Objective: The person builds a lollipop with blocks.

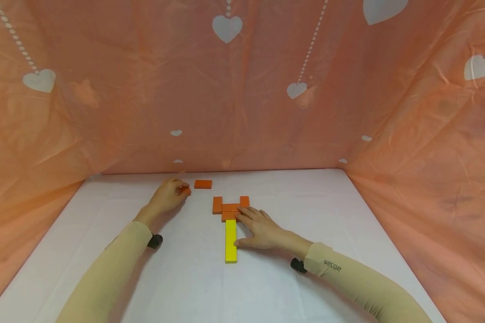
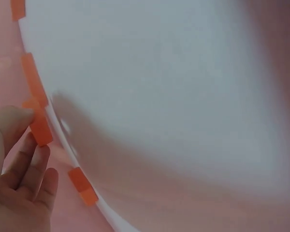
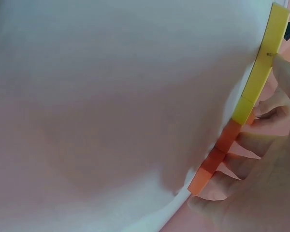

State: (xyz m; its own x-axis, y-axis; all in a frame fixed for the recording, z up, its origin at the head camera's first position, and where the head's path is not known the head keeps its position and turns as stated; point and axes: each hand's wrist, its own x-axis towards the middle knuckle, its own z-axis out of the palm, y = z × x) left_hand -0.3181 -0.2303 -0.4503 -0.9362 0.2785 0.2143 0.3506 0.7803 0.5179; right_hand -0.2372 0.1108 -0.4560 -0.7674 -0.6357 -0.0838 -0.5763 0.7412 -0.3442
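Observation:
In the head view my left hand (image 1: 166, 196) pinches a small orange block (image 1: 187, 191) at the back left of the table. The left wrist view shows the thumb and fingers on that orange block (image 2: 41, 128). A loose orange block (image 1: 203, 184) lies just beyond it. My right hand (image 1: 263, 229) rests with spread fingers beside a flat figure. Its fingertips touch the orange blocks, and the thumb touches the yellow strip (image 1: 231, 242). Two stacked orange blocks (image 1: 229, 207) form the middle, with upright ones at the left (image 1: 217, 205) and right (image 1: 244, 201). My fingers partly cover the right side.
The blocks lie on a white table (image 1: 178, 287). A pink curtain (image 1: 234, 98) with white hearts encloses its back and sides. Black wrist devices sit under my left wrist (image 1: 155, 241) and right wrist (image 1: 298, 265).

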